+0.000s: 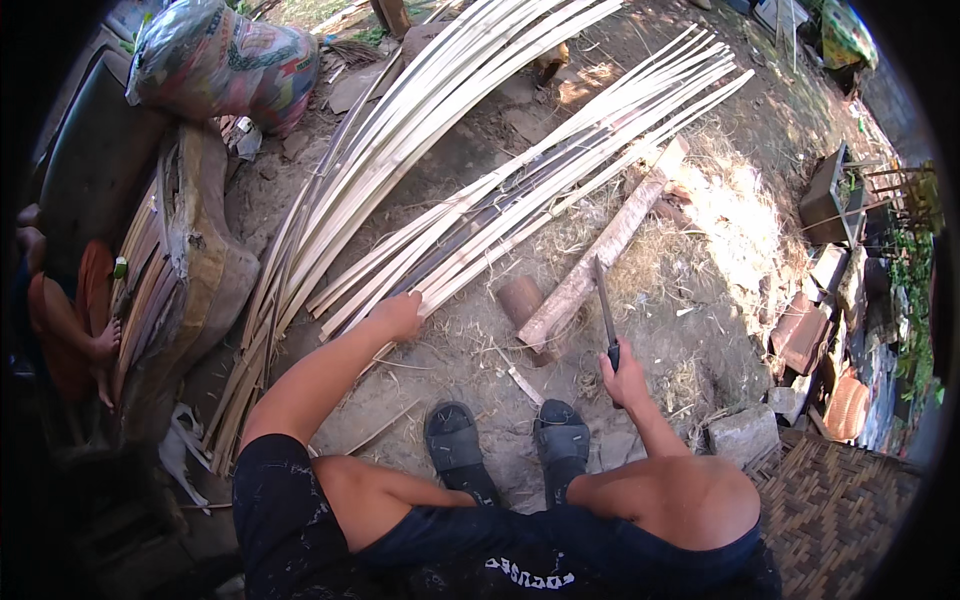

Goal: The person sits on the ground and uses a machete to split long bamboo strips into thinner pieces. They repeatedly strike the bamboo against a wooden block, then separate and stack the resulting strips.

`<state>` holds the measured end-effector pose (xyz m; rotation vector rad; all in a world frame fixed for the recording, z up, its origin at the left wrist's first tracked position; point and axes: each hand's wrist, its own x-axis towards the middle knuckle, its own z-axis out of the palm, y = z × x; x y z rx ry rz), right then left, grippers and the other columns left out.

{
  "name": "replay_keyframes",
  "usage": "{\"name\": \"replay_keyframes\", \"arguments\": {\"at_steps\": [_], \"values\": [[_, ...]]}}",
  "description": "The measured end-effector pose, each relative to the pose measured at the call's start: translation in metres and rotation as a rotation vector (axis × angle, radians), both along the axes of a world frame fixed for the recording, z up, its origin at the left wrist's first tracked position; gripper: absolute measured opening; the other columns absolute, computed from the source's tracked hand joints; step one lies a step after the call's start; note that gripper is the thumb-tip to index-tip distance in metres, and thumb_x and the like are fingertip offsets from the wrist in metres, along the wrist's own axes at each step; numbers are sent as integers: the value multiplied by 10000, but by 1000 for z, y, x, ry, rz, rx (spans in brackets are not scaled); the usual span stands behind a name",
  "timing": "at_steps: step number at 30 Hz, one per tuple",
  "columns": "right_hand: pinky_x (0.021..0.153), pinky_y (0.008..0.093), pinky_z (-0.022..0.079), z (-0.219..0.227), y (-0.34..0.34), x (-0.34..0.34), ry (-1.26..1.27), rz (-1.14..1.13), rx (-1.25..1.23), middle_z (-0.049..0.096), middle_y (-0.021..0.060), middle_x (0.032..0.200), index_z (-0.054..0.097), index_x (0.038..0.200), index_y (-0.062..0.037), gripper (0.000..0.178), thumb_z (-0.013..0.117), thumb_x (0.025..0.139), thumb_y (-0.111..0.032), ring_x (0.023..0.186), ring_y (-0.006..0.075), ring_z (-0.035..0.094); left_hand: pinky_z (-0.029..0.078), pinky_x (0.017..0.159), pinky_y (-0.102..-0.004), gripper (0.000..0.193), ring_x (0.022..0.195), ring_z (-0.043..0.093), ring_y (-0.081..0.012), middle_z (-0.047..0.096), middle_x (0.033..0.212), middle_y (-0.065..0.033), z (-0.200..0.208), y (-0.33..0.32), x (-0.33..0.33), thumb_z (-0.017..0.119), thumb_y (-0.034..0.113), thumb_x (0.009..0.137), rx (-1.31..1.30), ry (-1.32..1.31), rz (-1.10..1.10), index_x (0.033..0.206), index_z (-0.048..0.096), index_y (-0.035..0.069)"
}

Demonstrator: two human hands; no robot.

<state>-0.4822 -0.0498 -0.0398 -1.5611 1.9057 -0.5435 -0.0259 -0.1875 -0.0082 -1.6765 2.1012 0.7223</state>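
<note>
My right hand [624, 378] is wrapped round the black handle of a knife [607, 312]. Its long narrow blade points away from me, the tip beside a peeled wooden pole [600, 255]. That pole slants up to the right, its near end resting over a short log [520, 300]. My left hand [400, 316] is closed at the near end of a bundle of pale split strips [560, 165], apparently bamboo, gripping at least one of them. How many strips it holds is hidden by the fingers.
A larger pile of strips [400, 140] fans out on the left. Beyond it stands a stuffed plastic sack [220, 65]. A carved timber [195, 240] and another person's bare foot [105, 340] are farther left. Stone blocks [745, 437] and a woven mat [830, 510] lie right.
</note>
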Motion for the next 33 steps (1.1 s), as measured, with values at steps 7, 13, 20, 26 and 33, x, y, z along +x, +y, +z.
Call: {"name": "replay_keyframes", "arguments": {"at_steps": [7,13,20,26,33], "values": [[774,549,505,-8,-1,3,-3,-5,38,657,317,958,419,1379,-41,554,619,928,-293,892,517,633,492,875,-437,355,1012,631,-383,661,1016,-226,8,-6,14,667,260,853,213,321,210,1113,604,26],[757,545,510,-18,0,0,-28,16,-50,654,325,930,430,1365,-47,538,617,927,-297,876,513,638,481,944,-445,368,1119,591,-388,647,1119,-238,6,-6,16,608,321,910,18,204,-21,1104,664,14],[727,525,507,-20,4,-4,55,5,-14,650,305,870,429,1352,-31,532,636,920,-262,828,502,641,417,1065,-484,624,1272,485,-466,426,1394,-337,-28,-2,34,519,283,953,198,27,191,1478,294,32],[765,564,513,-17,4,-8,37,9,-29,656,324,928,408,1368,-54,554,620,923,-310,857,530,631,472,983,-460,486,1139,586,-406,603,1191,-253,-27,-3,42,653,202,838,93,142,269,1276,516,40],[811,543,510,-16,6,-4,-12,-33,3,646,334,1004,421,1377,-34,570,623,922,-310,928,516,629,493,946,-464,382,1086,612,-402,646,1132,-222,-23,-3,42,667,176,819,30,98,200,1162,570,39]]}}
